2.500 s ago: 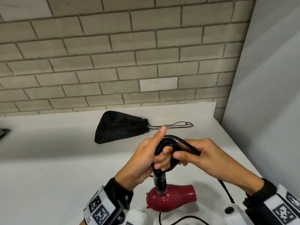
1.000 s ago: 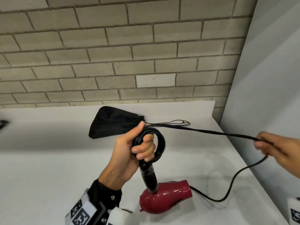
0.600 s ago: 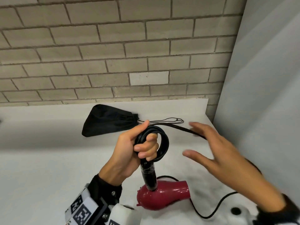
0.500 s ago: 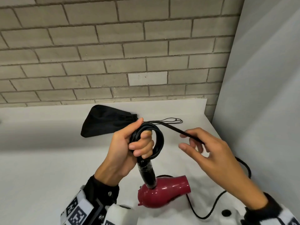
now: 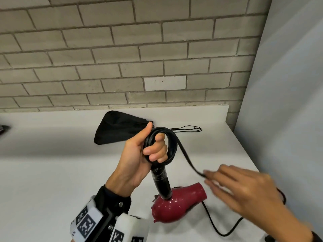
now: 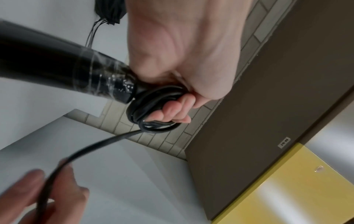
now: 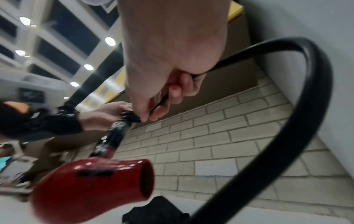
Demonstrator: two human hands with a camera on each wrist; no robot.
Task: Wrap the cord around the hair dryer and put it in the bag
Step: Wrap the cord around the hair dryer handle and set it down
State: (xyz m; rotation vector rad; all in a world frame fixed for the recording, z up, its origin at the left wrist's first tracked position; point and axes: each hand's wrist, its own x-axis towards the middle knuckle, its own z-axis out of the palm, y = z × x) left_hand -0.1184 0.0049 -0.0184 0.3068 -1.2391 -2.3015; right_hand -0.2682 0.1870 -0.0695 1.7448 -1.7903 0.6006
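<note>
1. The left hand [image 5: 139, 154] has its grip curled round coils of the cord [image 5: 172, 145] at the handle end of the red hair dryer [image 5: 176, 206], whose body hangs just above the counter [image 5: 52, 172].
2. The right hand [image 5: 244, 191] pinches the trailing cord.
3. The black bag [image 5: 120, 128] lies on the counter behind.

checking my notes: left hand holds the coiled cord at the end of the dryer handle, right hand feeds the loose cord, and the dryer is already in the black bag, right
Not quite. The hair dryer is outside the black bag, which lies apart by the wall in the head view. The left hand does hold the coiled cord; the right hand feeds it.
</note>
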